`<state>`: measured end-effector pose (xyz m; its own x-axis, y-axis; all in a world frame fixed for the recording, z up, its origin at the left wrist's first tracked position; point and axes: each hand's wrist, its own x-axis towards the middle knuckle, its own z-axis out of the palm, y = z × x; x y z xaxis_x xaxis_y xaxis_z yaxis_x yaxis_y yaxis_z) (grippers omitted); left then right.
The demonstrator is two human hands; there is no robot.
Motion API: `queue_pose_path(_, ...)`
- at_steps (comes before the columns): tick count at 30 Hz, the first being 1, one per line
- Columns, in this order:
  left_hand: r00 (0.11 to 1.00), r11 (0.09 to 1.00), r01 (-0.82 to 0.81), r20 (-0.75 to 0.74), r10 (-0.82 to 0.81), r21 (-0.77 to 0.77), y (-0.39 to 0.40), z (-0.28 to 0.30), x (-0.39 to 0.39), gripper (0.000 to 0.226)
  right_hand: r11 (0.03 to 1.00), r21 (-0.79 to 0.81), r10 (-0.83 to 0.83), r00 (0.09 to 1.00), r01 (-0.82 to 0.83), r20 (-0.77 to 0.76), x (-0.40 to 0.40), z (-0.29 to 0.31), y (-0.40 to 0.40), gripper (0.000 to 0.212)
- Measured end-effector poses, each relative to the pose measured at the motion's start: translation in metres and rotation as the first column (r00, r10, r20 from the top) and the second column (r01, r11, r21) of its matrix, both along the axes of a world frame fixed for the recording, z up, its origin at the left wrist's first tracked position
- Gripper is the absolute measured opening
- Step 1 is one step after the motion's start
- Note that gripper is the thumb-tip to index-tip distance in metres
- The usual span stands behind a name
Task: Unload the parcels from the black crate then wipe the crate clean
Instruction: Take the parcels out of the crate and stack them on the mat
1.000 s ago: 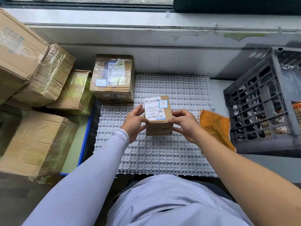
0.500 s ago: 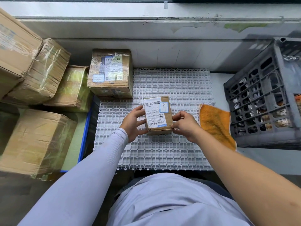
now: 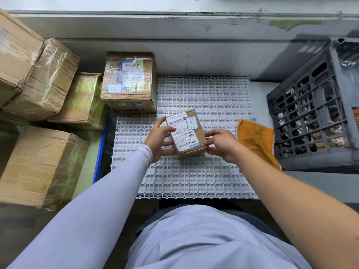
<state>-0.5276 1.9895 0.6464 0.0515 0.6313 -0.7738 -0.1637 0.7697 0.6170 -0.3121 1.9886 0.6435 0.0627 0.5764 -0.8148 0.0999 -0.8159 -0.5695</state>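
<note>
Hands: the left hand [image 3: 158,137] and right hand [image 3: 223,145] are pinching the small box [image 3: 186,133] between them, mid-frame.
Mat: the white mat [image 3: 204,98] is lying under it.
Crate: the black crate [image 3: 314,117] is sitting at right.

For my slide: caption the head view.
Both hands hold a small labelled cardboard parcel over a white plastic grid mat.
</note>
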Motion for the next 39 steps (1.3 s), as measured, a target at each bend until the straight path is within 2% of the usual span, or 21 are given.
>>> queue_pose_path(3, 0.995, 0.995, -0.104, -0.009, 0.104, -0.005, -0.001, 0.0, -0.001, 0.052, 0.994, 0.064, -0.082, 0.996, 0.084, -0.029, -0.007, -0.001, 0.006, 0.033)
queue_pose_path(5, 0.986, 0.987, -0.162, -0.034, 0.161, -0.006, -0.002, 0.0, -0.002, 0.047, 0.984, 0.145, -0.103, 0.995, 0.105, -0.016, -0.011, -0.003, 0.009, 0.043)
queue_pose_path(7, 0.979, 0.98, -0.199, -0.055, 0.198, -0.006, -0.004, -0.001, -0.002, 0.037, 0.965, 0.263, -0.044, 0.993, 0.013, 0.111, -0.014, -0.002, 0.008, 0.05)
queue_pose_path(8, 0.977, 0.978, -0.207, -0.063, 0.206, -0.005, -0.004, -0.002, -0.002, 0.031, 0.94, 0.325, 0.032, 0.972, -0.108, 0.231, -0.015, -0.001, 0.007, 0.054)
queue_pose_path(9, 0.976, 0.978, -0.207, -0.073, 0.207, 0.0, -0.005, -0.003, -0.001, 0.027, 0.89, 0.357, 0.141, 0.916, -0.283, 0.376, -0.016, -0.001, 0.004, 0.06)
queue_pose_path(11, 0.973, 0.983, -0.18, -0.139, 0.183, 0.034, -0.007, -0.008, 0.001, 0.029, 0.738, 0.273, 0.358, 0.701, -0.617, 0.617, -0.021, 0.0, -0.006, 0.073)
queue_pose_path(13, 0.938, 0.987, -0.046, -0.333, 0.095, 0.151, -0.011, -0.015, 0.001, 0.046, 0.62, 0.16, 0.423, 0.499, -0.768, 0.757, -0.027, -0.002, -0.017, 0.081)
queue_pose_path(14, 0.883, 0.97, 0.094, -0.468, 0.023, 0.224, -0.014, -0.017, 0.0, 0.057, 0.583, 0.112, 0.427, 0.421, -0.805, 0.8, -0.03, -0.001, -0.023, 0.084)
queue_pose_path(15, 0.79, 0.923, 0.274, -0.611, -0.055, 0.27, -0.017, -0.02, -0.002, 0.065, 0.555, 0.072, 0.431, 0.361, -0.829, 0.827, -0.033, -0.001, -0.029, 0.086)
queue_pose_path(16, 0.651, 0.841, 0.471, -0.748, -0.128, 0.266, -0.021, -0.024, -0.006, 0.071, 0.53, 0.04, 0.437, 0.314, -0.847, 0.843, -0.035, -0.004, -0.034, 0.086)
queue_pose_path(18, 0.292, 0.614, 0.78, -0.938, -0.185, 0.122, -0.025, -0.03, -0.013, 0.075, 0.498, 0.004, 0.455, 0.265, -0.867, 0.85, -0.039, -0.008, -0.042, 0.081)
queue_pose_path(19, 0.135, 0.508, 0.861, -0.976, -0.17, 0.031, -0.027, -0.033, -0.017, 0.074, 0.489, -0.006, 0.466, 0.256, -0.872, 0.847, -0.04, -0.012, -0.045, 0.076)
queue_pose_path(20, 0.027, 0.422, 0.906, -0.99, -0.137, -0.034, -0.029, -0.037, -0.02, 0.073, 0.48, -0.014, 0.474, 0.247, -0.877, 0.845, -0.041, -0.016, -0.046, 0.071)
queue_pose_path(23, -0.13, 0.23, 0.963, -0.99, -0.052, -0.138, -0.038, -0.046, -0.025, 0.077, 0.426, -0.032, 0.5, 0.206, -0.904, 0.841, -0.04, -0.025, -0.05, 0.063)
queue_pose_path(25, -0.16, 0.2, 0.966, -0.986, -0.036, -0.164, -0.044, -0.056, -0.024, 0.085, 0.397, -0.046, 0.509, 0.178, -0.917, 0.842, -0.038, -0.031, -0.05, 0.064)
queue_pose_path(28, -0.155, 0.243, 0.958, -0.988, -0.016, -0.154, -0.046, -0.067, -0.02, 0.093, 0.367, -0.058, 0.49, 0.14, -0.929, 0.861, -0.031, -0.039, -0.043, 0.088)
queue_pose_path(30, -0.158, 0.258, 0.953, -0.987, -0.011, -0.156, -0.043, -0.068, -0.015, 0.093, 0.343, -0.058, 0.462, 0.115, -0.938, 0.88, -0.025, -0.042, -0.035, 0.097)
queue_pose_path(39, -0.195, 0.326, 0.922, -0.978, -0.075, -0.209, -0.006, -0.07, 0.006, 0.097, 0.358, -0.04, 0.408, 0.118, -0.933, 0.905, -0.019, -0.042, 0.029, 0.091)
